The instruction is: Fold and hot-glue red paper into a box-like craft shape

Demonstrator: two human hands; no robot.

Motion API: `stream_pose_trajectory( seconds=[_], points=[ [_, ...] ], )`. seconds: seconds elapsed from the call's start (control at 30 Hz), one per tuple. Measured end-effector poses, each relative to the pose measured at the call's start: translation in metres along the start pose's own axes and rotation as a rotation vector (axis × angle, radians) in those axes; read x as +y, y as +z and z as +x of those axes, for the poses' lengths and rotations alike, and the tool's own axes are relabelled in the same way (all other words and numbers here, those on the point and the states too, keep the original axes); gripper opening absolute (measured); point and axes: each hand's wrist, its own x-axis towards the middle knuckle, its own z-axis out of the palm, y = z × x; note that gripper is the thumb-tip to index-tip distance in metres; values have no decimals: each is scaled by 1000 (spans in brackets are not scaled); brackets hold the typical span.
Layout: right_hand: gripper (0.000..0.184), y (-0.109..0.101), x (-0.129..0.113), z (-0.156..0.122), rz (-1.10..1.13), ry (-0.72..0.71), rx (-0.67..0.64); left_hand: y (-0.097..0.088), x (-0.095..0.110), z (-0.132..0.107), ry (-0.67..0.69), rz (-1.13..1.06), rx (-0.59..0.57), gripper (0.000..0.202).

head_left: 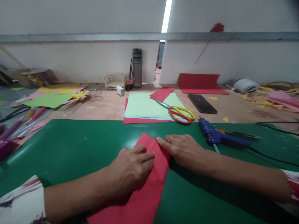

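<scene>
Paper, red and folded, lies slantwise on the green mat nearest me, under both hands. From my end, the left hand shows loosely curled fingers resting on its upper face; whether they pinch or only press, I cannot tell. The right hand is partly bent, forefinger reaching out to touch the paper's upper right edge; I cannot see whether its thumb has hold. Right of it, a blue glue gun lies on the mat. Just beyond, scissors with red and yellow handles lie across pale green sheets, left of a dark phone bearing a small round mark. Farther back, a grey bottle stands upright, capped; I cannot tell its contents. At far left, a dark printed box carries markings too blurred for me to read.
</scene>
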Motion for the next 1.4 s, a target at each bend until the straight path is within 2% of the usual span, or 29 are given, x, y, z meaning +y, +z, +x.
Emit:
stream_pose_trajectory(
  seconds=[0.13, 0.23, 0.4, 0.5, 0.67, 0.8, 0.93, 1.17, 1.3, 1.4],
  points=[
    [26, 2, 6, -7, -8, 67, 139, 0, 7, 3, -69, 21, 34, 18],
    [24, 3, 10, -16, 16, 80, 237, -5, 15, 10, -146, 47, -62, 18],
    [19, 8, 11, -26, 130, 49, 276, -20, 33, 34, -316, 52, -264, 11],
    [18, 11, 10, -29, 160, 23, 290, -28, 42, 46, -311, 55, -315, 9],
    [13, 11, 17, -36, 167, 58, 291, -23, 44, 38, -201, 94, -299, 10],
    [19, 8, 23, -35, 242, 62, 255, -12, 41, 27, -205, 103, -287, 17],
    [22, 1, 19, -28, 312, 19, 192, -13, 40, 25, -191, 74, -302, 17],
    [26, -2, 2, -22, 212, -124, 102, -15, 41, 26, -207, 33, -273, 19],
    [30, 1, -1, -22, 172, -125, 88, -16, 41, 23, -242, -30, -262, 14],
    [31, 3, -2, -20, 181, -105, 96, -15, 35, 20, -325, -110, -209, 12]
  ],
)
